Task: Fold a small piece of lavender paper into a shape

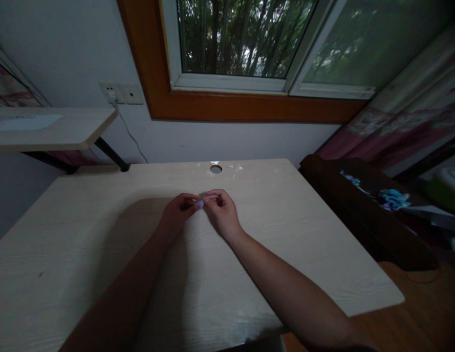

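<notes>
My left hand (178,211) and my right hand (222,211) meet above the middle of a light wooden desk (102,254). Both are closed in a pinch on a small pale, bluish piece (200,204) held between their fingertips. It looks like a bit of paper, but it is too small and dim to name for sure. Both forearms reach in from the near edge of the desk.
A round cable hole (215,168) lies at the desk's far edge. A raised shelf (47,128) stands at the left with a wall socket (120,93) and a cord behind it. A dark cabinet (362,210) with cloth on it is at the right, below a window (249,44).
</notes>
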Demonstrator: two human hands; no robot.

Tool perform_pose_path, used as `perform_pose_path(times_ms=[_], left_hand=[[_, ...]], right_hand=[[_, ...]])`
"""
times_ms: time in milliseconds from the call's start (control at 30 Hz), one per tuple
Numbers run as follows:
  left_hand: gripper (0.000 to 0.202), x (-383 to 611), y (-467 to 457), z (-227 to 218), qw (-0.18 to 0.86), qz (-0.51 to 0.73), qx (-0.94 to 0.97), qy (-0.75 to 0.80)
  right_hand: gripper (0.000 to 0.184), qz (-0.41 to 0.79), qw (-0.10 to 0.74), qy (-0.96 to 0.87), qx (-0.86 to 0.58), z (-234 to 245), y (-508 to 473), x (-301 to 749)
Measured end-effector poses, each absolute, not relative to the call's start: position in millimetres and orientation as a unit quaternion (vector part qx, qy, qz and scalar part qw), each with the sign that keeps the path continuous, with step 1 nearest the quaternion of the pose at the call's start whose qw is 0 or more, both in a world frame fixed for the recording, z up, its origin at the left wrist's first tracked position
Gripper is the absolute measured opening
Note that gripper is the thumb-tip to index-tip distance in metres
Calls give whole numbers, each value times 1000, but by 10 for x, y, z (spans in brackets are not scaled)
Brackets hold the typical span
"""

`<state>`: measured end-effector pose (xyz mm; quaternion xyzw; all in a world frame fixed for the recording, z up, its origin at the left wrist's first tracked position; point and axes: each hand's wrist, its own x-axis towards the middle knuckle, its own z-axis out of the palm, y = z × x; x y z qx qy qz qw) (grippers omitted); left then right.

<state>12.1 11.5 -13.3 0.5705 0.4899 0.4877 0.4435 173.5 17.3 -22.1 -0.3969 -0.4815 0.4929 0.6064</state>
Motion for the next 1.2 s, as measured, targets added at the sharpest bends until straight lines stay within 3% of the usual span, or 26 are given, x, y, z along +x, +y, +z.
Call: perform_pose_path(times_ms=[233, 500, 1200], left_hand=[[34, 121, 103, -111, 439, 495, 563, 495], [34, 122, 96, -72, 430, 511, 549, 503], [36, 113, 110, -117, 430, 500, 566, 494]], right_hand=[[23, 494, 607, -478, -399, -216, 165, 1719], [21, 447, 544, -559, -439, -176, 160, 1751], [18, 432, 540, -574, -438, -185, 152, 1765]])
